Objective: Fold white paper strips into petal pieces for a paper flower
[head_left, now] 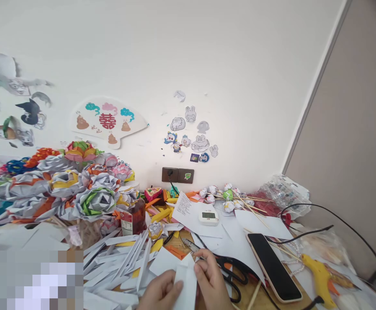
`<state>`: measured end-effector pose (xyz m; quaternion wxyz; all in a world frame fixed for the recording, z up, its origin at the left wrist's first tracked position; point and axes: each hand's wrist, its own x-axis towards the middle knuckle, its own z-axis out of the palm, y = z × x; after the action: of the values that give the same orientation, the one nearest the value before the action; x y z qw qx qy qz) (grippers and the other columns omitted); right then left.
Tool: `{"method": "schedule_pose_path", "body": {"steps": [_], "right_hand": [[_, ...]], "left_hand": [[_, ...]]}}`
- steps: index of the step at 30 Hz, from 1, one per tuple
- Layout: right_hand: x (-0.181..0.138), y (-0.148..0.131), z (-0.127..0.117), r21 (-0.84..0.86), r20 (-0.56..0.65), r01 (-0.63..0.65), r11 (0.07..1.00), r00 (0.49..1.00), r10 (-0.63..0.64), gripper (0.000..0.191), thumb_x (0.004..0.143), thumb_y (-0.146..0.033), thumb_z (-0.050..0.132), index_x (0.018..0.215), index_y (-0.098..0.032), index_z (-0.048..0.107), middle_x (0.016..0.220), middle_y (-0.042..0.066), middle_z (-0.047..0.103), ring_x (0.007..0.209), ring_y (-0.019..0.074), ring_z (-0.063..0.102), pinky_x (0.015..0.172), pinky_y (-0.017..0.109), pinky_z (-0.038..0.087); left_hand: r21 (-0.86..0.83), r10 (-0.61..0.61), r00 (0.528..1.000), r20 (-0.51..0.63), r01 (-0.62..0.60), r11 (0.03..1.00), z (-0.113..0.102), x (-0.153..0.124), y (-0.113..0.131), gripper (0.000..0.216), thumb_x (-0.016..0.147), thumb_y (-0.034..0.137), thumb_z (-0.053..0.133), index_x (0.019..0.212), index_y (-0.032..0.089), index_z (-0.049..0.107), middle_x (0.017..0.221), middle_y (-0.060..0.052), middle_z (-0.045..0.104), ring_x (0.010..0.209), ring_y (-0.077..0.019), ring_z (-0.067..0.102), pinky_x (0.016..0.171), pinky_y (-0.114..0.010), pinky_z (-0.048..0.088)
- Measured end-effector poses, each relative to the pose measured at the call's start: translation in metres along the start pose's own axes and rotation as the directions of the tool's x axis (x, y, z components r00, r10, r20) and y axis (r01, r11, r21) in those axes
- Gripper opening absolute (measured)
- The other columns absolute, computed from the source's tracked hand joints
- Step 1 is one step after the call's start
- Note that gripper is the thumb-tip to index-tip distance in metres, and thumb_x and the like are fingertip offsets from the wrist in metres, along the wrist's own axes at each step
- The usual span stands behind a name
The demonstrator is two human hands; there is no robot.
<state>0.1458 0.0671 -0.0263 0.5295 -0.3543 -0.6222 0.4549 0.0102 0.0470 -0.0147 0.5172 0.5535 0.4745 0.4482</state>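
A narrow folded piece of white paper [185,282] stands between my two hands at the bottom middle, its top coming to a point. My left hand [162,292] pinches its left edge, thumb on the front. On the right edge, the thumb and fingers of my right hand [210,277] grip it near the top. Just beyond my right hand lie black-handled scissors [236,271]. Many folded white paper strips [123,267] are heaped left of my hands. Part of the paper's lower end is cut off by the frame.
Paper flowers [94,198] pile up at the left, beside a red box [132,219]. A white timer [208,217] rests on papers behind my hands. To the right are a phone [273,267], a yellow glue gun [318,275], a black cable [352,215] and plastic bags [284,193].
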Motion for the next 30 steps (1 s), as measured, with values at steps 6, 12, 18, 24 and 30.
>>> {"method": "schedule_pose_path", "body": {"steps": [6,12,18,24,30], "right_hand": [[-0.006,-0.003,0.000,-0.318,0.207,0.161,0.934,0.973,-0.098,0.011,0.073,-0.023,0.047,0.075,-0.018,0.057,0.066,0.003,0.057,0.056,0.0136,0.051,0.053,0.022,0.041],[-0.004,-0.004,0.000,-0.416,0.245,0.222,0.882,0.961,-0.127,0.012,0.070,-0.024,0.051,0.075,-0.019,0.061,0.064,0.002,0.061,0.055,0.0141,0.052,0.052,0.022,0.040],[-0.002,-0.003,-0.002,-0.404,0.228,0.226,0.886,0.963,-0.141,0.012,0.072,-0.028,0.053,0.070,-0.019,0.060,0.066,0.002,0.058,0.059,0.0137,0.051,0.054,0.022,0.039],[-0.003,0.003,-0.001,-0.409,0.101,0.044,0.912,0.995,-0.003,0.008,0.065,-0.016,0.056,0.073,-0.016,0.058,0.063,0.000,0.053,0.055,0.0119,0.048,0.051,0.020,0.036],[0.000,0.005,-0.001,-0.338,0.008,-0.073,0.938,0.997,0.081,0.006,0.064,-0.014,0.054,0.069,-0.016,0.057,0.059,-0.001,0.053,0.053,0.0118,0.048,0.050,0.020,0.036]], "left_hand": [[-0.094,-0.095,0.993,-0.070,0.088,0.992,-0.007,0.010,-0.003,0.044,0.064,0.065,0.035,0.059,0.021,0.036,0.027,0.011,0.038,0.021,-0.0067,0.034,0.024,-0.016,0.021],[-0.035,-0.045,0.992,-0.120,0.041,0.999,-0.010,0.012,-0.005,0.044,0.062,0.063,0.040,0.060,0.019,0.039,0.031,0.012,0.037,0.021,-0.0031,0.030,0.024,-0.014,0.016],[-0.097,-0.034,0.999,-0.027,0.031,0.995,-0.008,0.011,-0.004,0.043,0.063,0.061,0.041,0.061,0.018,0.042,0.031,0.011,0.040,0.023,-0.0047,0.034,0.026,-0.015,0.024],[-0.117,-0.033,0.997,0.068,0.041,0.992,-0.006,0.009,-0.002,0.036,0.064,0.053,0.049,0.062,0.017,0.045,0.032,0.008,0.049,0.029,-0.0079,0.045,0.033,-0.018,0.035],[-0.163,-0.058,0.987,0.149,0.082,0.983,-0.008,0.009,0.001,0.033,0.066,0.048,0.051,0.067,0.015,0.048,0.044,0.005,0.055,0.038,-0.0102,0.053,0.038,-0.020,0.040]]}}
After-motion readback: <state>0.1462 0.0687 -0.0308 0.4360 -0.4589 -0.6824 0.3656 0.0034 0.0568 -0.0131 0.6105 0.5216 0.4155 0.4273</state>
